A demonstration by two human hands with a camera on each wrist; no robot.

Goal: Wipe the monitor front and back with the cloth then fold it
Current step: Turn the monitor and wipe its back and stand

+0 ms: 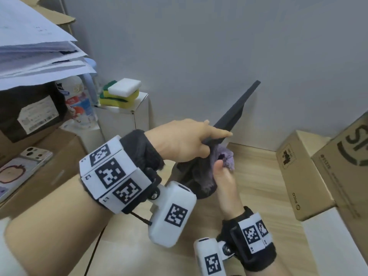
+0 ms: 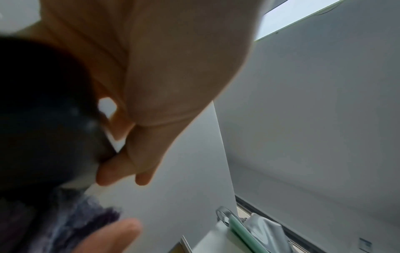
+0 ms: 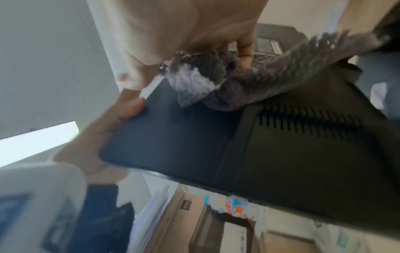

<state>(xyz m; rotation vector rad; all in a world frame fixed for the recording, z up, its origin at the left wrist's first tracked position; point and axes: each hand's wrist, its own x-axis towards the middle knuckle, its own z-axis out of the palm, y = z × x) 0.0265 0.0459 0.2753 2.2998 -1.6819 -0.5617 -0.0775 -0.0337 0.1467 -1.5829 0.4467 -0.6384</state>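
A thin black monitor point(image 1: 237, 108) stands tilted and edge-on over the wooden desk point(image 1: 258, 188). My left hand point(image 1: 185, 140) grips its near top corner, index finger lying along the edge. The right hand point(image 1: 224, 182) holds a fluffy purple-grey cloth point(image 1: 225, 158) bunched against the monitor's rear side. In the right wrist view the vented back of the monitor point(image 3: 281, 145) fills the frame, the cloth point(image 3: 249, 85) lies on it under my fingers, and the left hand point(image 3: 103, 130) clamps the corner. The left wrist view shows my palm point(image 2: 162, 68), the dark monitor point(image 2: 43, 111) and the cloth point(image 2: 71, 220).
A grey wall point(image 1: 219, 46) stands close behind the monitor. Sponges point(image 1: 121, 92) lie on a white box point(image 1: 123, 114) at the left, with a paper stack point(image 1: 35, 52) and a phone point(image 1: 22, 168) nearer me. Cardboard boxes point(image 1: 302, 176) crowd the right side.
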